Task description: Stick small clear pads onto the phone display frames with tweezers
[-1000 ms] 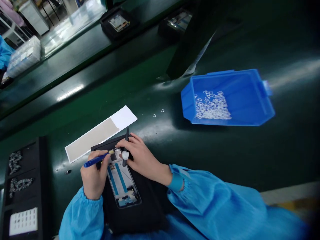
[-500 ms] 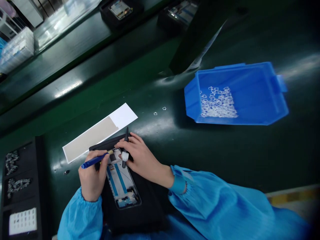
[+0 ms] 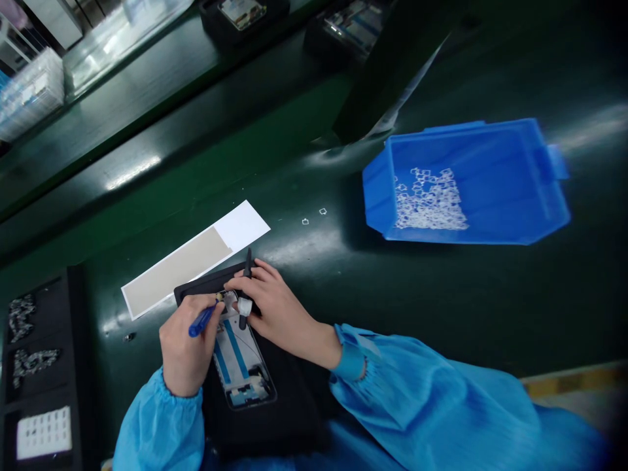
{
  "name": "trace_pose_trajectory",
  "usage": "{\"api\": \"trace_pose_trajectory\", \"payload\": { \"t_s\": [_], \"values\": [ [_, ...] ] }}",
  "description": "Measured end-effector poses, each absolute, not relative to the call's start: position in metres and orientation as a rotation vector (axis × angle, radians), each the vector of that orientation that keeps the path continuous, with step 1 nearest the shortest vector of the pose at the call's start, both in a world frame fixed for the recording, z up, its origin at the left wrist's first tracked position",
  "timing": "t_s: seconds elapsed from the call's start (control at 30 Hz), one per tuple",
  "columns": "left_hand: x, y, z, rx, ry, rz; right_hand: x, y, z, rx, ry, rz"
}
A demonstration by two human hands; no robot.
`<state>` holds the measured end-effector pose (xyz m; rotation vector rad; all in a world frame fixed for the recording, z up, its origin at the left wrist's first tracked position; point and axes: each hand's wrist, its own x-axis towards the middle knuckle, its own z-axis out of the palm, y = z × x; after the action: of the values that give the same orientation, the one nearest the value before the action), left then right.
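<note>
An opened phone frame (image 3: 243, 366) lies in a black tray (image 3: 275, 418) near the front of the dark green table. My left hand (image 3: 184, 350) is closed round a blue pen-like tool (image 3: 202, 320), whose tip touches the top end of the phone. My right hand (image 3: 275, 311) pinches a thin black stick tool (image 3: 245, 288) with a white band, held upright over the same end. Both sleeves are blue.
A white and grey strip of paper (image 3: 193, 258) lies just beyond the tray. A blue bin (image 3: 490, 190) with several small clear parts stands at the right. Two small loose parts (image 3: 314, 217) lie between. A black compartment tray (image 3: 39, 366) sits at the left edge. More trays stand on the far belt.
The blue tool in my left hand has swung from nearly level to steeper, its tip staying at the phone's top end. My right hand has kept its place. The view shifted slightly.
</note>
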<state>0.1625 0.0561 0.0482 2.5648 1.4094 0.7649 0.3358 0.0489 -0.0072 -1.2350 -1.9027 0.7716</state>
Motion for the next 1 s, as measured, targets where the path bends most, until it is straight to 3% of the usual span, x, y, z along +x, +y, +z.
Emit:
{"api": "trace_pose_trajectory", "payload": {
  "t_s": [0.27, 0.5, 0.73, 1.0],
  "values": [
    [0.158, 0.062, 0.043, 2.425, 1.459, 0.790, 0.334, 0.050, -0.006, -1.210, -1.876, 0.757],
    [0.134, 0.056, 0.053, 1.932, 1.542, 1.473, 0.334, 0.050, -0.002, -1.191, -1.860, 0.851],
    [0.129, 0.023, 0.033, 2.728, 1.477, 0.503, 0.338, 0.044, 0.001, -1.096, -1.739, 0.877],
    [0.136, 0.022, 0.021, 2.877, 1.549, 0.052, 0.360, 0.054, -0.002, -1.258, -1.076, 0.995]
  ]
}}
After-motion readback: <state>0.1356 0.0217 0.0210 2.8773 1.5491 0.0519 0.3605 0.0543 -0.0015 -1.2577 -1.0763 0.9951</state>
